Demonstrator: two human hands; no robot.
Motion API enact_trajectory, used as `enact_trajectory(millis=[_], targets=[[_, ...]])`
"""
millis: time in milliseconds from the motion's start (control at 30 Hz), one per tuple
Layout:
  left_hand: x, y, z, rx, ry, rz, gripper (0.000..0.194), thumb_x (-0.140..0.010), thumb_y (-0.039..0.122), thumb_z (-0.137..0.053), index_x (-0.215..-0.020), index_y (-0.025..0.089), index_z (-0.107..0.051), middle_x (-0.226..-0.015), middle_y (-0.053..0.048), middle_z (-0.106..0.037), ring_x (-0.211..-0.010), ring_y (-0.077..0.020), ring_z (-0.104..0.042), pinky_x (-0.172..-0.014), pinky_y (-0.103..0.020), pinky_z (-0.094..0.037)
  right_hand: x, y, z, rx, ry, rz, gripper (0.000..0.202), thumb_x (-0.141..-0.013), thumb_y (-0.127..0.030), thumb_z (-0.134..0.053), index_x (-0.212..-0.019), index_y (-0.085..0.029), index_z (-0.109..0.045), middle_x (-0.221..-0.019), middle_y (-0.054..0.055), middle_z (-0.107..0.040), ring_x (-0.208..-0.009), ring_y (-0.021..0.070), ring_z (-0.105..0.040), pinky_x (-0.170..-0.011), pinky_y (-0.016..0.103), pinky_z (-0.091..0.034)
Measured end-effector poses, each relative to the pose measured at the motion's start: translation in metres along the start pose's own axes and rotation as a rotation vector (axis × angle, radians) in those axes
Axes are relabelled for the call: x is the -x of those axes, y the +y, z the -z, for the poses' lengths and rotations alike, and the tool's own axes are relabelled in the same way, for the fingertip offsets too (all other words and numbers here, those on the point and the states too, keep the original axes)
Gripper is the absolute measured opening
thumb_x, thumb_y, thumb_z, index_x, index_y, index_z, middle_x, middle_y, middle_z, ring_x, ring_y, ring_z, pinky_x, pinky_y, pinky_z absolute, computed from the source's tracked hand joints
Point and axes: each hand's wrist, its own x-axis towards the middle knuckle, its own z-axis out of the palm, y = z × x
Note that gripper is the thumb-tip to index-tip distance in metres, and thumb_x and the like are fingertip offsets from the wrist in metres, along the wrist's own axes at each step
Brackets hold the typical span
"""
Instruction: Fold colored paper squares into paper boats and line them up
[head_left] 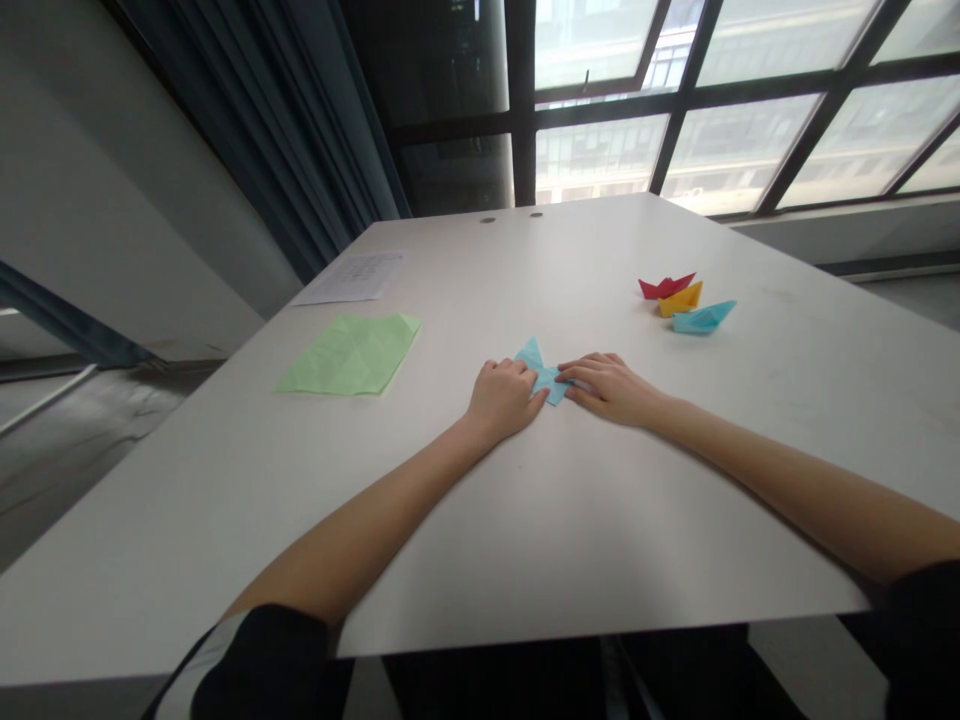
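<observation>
A piece of light blue folded paper (553, 384) lies on the white table between my two hands, with pointed corners showing at its top and bottom. My left hand (504, 398) covers its left side, fingers curled over and pressing down on it. At the right corner of the paper, my right hand (606, 388) grips it between fingers and thumb. The fingers hide parts of the folds on both sides.
A red paper boat (666, 288), a yellow one (681, 300) and a blue one (705, 318) stand close together at the right. Green creased paper sheets (351, 355) lie to the left. Behind them is a printed white sheet (352, 278). The white table (480, 560) reaches toward the windows.
</observation>
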Motion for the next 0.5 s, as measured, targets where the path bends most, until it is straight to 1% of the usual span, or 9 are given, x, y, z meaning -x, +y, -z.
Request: enact_trajectory(millis=[133, 233, 367, 500], targets=[[0.001, -0.002, 0.002, -0.091, 0.002, 0.017, 0.038, -0.085, 0.043, -0.044, -0.082, 0.013, -0.066, -0.083, -0.011, -0.064, -0.082, -0.0237, -0.058, -0.076, -0.039, -0.034, 0.000, -0.001, 0.001, 0.013, -0.005, -0.015, 0.029, -0.088, -0.035, -0.043, -0.108, -0.023, -0.059, -0.117, 0.006, -0.062, -0.106, 0.0232, -0.053, -0.088, 0.041, -0.036], [0.000, -0.007, 0.002, -0.144, 0.006, 0.030, 0.042, -0.087, 0.043, -0.040, -0.078, 0.011, -0.066, -0.078, -0.012, -0.064, -0.076, -0.0231, -0.059, -0.076, -0.040, -0.034, 0.000, -0.001, 0.001, 0.019, -0.007, -0.013, 0.028, -0.088, -0.035, -0.043, -0.108, -0.023, -0.059, -0.117, 0.006, -0.061, -0.106, 0.0233, -0.053, -0.087, 0.041, -0.037], [-0.001, -0.019, 0.002, -0.164, 0.002, 0.072, 0.040, -0.086, 0.042, -0.041, -0.079, 0.012, -0.066, -0.079, -0.012, -0.064, -0.076, -0.0233, -0.058, -0.076, -0.040, -0.034, 0.001, 0.001, -0.001, 0.031, -0.007, 0.011, 0.029, -0.088, -0.035, -0.043, -0.108, -0.022, -0.059, -0.117, 0.007, -0.061, -0.106, 0.0237, -0.054, -0.087, 0.042, -0.037], [-0.002, -0.031, 0.000, -0.116, 0.006, 0.159, 0.036, -0.083, 0.044, -0.046, -0.086, 0.014, -0.065, -0.086, -0.012, -0.065, -0.086, -0.0252, -0.056, -0.076, -0.039, -0.035, 0.001, 0.002, -0.001, 0.043, -0.020, 0.075, 0.031, -0.089, -0.034, -0.041, -0.111, -0.021, -0.058, -0.117, 0.009, -0.061, -0.106, 0.0237, -0.054, -0.089, 0.042, -0.038]])
